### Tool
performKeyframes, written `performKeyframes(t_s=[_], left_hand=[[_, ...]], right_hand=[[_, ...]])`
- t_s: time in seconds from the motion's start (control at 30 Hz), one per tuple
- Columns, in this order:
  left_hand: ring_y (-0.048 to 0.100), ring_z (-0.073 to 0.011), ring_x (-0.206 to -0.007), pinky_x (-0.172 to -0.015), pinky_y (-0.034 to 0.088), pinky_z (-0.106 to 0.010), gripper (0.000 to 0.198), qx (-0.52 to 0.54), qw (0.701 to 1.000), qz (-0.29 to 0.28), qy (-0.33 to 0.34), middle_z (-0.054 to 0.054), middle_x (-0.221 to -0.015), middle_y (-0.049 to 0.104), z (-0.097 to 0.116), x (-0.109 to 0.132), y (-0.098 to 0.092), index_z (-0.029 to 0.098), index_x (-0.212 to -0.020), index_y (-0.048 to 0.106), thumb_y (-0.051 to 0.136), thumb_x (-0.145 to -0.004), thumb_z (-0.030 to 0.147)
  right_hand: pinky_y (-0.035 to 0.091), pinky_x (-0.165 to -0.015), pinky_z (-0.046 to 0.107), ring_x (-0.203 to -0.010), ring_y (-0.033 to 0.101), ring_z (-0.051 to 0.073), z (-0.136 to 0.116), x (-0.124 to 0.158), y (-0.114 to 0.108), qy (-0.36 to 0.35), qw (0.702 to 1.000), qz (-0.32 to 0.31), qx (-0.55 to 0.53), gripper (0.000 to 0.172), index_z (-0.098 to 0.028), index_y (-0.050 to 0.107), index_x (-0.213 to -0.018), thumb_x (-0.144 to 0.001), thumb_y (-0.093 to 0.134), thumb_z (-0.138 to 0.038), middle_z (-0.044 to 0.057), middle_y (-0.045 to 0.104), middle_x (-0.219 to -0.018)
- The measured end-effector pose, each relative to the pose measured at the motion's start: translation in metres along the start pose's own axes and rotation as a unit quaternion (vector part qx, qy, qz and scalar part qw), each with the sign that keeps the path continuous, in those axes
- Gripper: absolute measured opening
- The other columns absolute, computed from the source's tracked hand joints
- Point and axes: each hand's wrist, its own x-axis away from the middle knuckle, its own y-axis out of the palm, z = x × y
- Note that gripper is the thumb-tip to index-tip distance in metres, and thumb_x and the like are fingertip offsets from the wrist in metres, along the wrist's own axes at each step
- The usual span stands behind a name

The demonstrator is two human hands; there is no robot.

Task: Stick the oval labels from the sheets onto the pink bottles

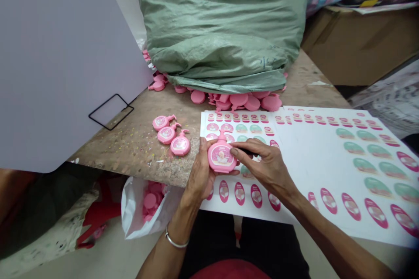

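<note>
My left hand (199, 173) is shut around a flat pink bottle (221, 155) with a pump-shaped top and a baby-picture label. The fingertips of my right hand (264, 165) press against the bottle's right side, with a small dark shape under them that I cannot identify. Both hands are above a white sheet of oval pink and green labels (235, 128). A second label sheet (360, 170) lies to the right. To the left, several labelled pink bottles (166, 134) lie in a row on the worktop. A heap of unlabelled pink bottles (238, 101) lies at the sack's foot.
A scuffed wooden worktop (137, 150) ends in a front edge just left of my left wrist. A green woven sack (219, 22) stands behind it, and a grey board (59, 61) leans at the left. Below, a white bag (137, 209) holds pink bottles. A cardboard box (353, 43) sits at the back right.
</note>
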Motion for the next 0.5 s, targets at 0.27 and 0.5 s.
performKeyframes(t_s=[0.27, 0.5], left_hand=[[0.06, -0.019, -0.083, -0.08, 0.05, -0.029, 0.03, -0.186, 0.969, 0.081, 0.141, -0.004, -0.083, 0.063, -0.012, 0.0, 0.001, 0.019, -0.091, 0.065, 0.055, -0.085, 0.048], [0.055, -0.0195, -0.073, -0.07, 0.046, -0.029, 0.028, -0.355, 0.889, 0.218, 0.191, -0.003, -0.074, 0.059, -0.003, -0.021, -0.047, 0.02, -0.082, 0.062, 0.062, -0.08, 0.048]], right_hand=[[0.045, -0.084, 0.043, -0.098, 0.059, 0.029, -0.004, 0.005, 0.017, -0.033, 0.979, 0.074, 0.187, 0.056, -0.021, 0.059, -0.119, -0.077, 0.064, -0.056, 0.013, 0.066, -0.108], [0.047, -0.078, 0.041, -0.095, 0.06, 0.028, 0.067, -0.053, -0.003, 0.06, 0.959, 0.122, 0.247, 0.049, -0.017, 0.054, -0.12, -0.084, 0.055, -0.049, 0.014, 0.066, -0.107]])
